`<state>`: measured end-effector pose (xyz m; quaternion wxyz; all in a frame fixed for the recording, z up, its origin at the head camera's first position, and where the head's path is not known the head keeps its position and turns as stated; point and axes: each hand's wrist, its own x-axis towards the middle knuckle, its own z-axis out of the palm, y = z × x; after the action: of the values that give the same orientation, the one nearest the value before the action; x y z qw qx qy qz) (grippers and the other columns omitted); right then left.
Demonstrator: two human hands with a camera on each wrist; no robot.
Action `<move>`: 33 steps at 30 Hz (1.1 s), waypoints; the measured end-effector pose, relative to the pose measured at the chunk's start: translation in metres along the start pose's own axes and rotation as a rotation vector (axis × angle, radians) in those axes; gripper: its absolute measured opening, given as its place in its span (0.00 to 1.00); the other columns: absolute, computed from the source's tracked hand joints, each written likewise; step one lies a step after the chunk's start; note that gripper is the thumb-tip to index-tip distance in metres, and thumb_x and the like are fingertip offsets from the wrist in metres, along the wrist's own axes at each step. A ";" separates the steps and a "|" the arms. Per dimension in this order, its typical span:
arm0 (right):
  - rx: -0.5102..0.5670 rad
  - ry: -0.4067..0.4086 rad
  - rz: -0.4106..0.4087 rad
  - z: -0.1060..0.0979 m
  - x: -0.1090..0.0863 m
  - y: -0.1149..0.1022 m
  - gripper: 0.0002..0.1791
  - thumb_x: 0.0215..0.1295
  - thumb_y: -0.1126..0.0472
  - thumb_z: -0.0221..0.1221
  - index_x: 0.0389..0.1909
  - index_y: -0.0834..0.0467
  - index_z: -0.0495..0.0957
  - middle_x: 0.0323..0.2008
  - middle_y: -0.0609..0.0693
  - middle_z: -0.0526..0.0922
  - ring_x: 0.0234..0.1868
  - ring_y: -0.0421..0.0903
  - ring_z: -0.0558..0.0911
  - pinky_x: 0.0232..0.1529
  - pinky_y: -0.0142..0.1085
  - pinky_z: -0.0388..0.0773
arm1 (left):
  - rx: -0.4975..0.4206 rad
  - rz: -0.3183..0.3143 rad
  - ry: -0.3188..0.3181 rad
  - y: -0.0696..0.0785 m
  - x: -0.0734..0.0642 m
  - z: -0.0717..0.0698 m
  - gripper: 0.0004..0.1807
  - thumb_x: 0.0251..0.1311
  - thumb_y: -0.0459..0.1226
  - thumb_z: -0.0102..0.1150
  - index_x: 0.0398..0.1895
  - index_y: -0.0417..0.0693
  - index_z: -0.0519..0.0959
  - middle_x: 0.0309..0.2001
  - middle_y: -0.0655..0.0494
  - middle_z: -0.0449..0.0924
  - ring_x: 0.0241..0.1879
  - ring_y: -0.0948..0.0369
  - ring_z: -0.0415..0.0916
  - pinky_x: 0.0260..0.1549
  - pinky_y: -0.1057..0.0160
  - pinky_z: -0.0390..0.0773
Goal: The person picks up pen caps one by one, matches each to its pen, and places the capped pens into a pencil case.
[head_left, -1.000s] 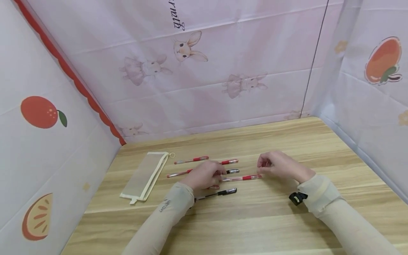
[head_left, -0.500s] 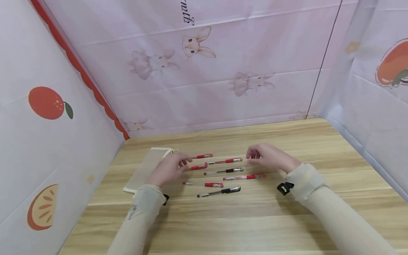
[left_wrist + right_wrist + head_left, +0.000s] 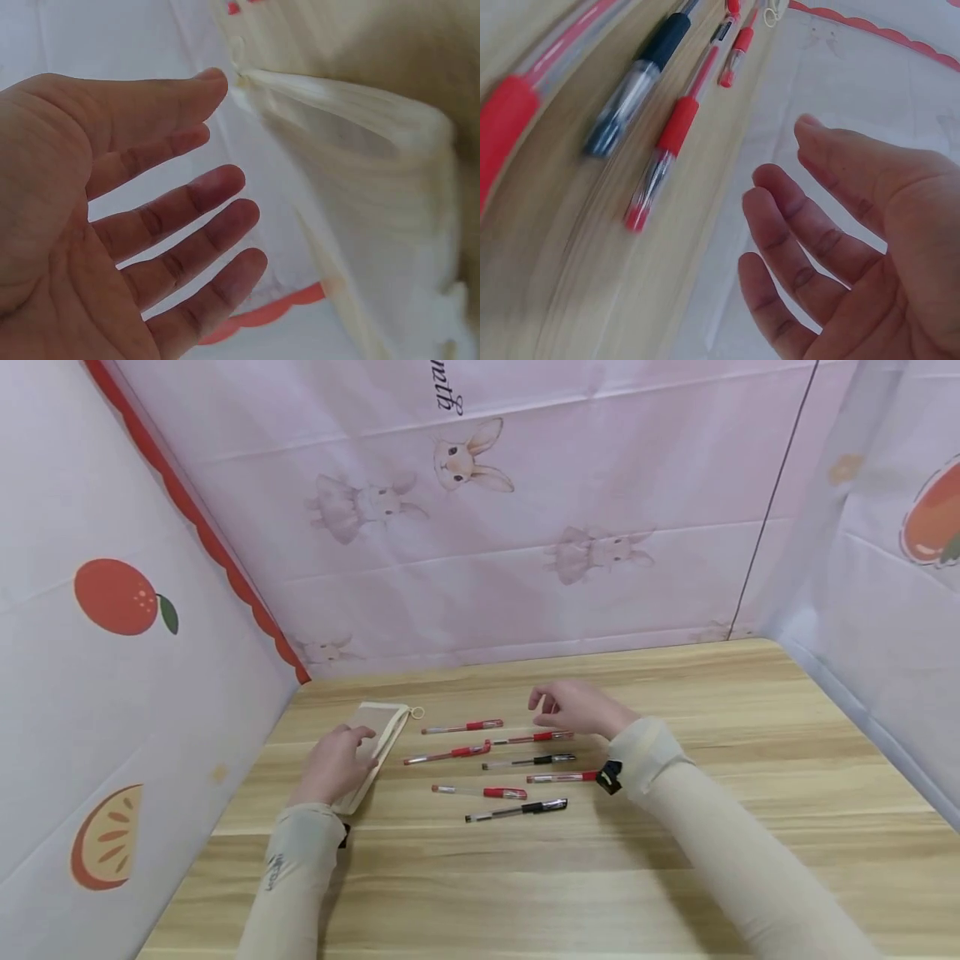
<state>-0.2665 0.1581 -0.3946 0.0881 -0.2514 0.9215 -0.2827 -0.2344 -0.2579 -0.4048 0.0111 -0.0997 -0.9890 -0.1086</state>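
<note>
My left hand point(image 3: 335, 764) hovers over the flat zippered pouch point(image 3: 381, 717), fingers loosely spread with nothing between them. In the left wrist view the pouch point(image 3: 390, 195) lies beside the fingertips, its mouth slightly gaping. My right hand point(image 3: 581, 707) is above the table behind the pens, its relaxed fingers bent and holding nothing. Nearest to it lies a red pen point(image 3: 525, 739), seen in the right wrist view as a red-gripped pen point(image 3: 679, 124). A black pen point(image 3: 528, 762) and another red pen point(image 3: 562, 777), partly hidden by the right wrist, lie in front.
More pens lie on the wooden table point(image 3: 525, 885): a red pen at the back point(image 3: 461, 727), a red pen at left point(image 3: 447, 754), a red pen in front point(image 3: 480, 792) and a black pen point(image 3: 517, 811). Printed cloth walls point(image 3: 480, 568) stand behind and at both sides.
My left hand has moved left from over the pens to the pouch. My right hand has moved left and slightly back. The pens appear to lie as before; the head view has shifted slightly.
</note>
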 end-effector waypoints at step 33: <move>-0.379 0.023 0.019 0.078 0.086 -0.056 0.14 0.73 0.63 0.66 0.57 0.52 0.88 0.54 0.51 0.89 0.53 0.48 0.86 0.57 0.43 0.85 | 0.071 -0.112 -0.009 -0.008 0.001 0.011 0.21 0.67 0.41 0.69 0.59 0.42 0.84 0.52 0.35 0.85 0.42 0.42 0.84 0.38 0.38 0.84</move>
<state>-0.2937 0.0365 -0.4286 0.0314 -0.2515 0.9615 -0.1059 -0.2374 -0.2626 -0.4176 0.0039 -0.0443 -0.9963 -0.0735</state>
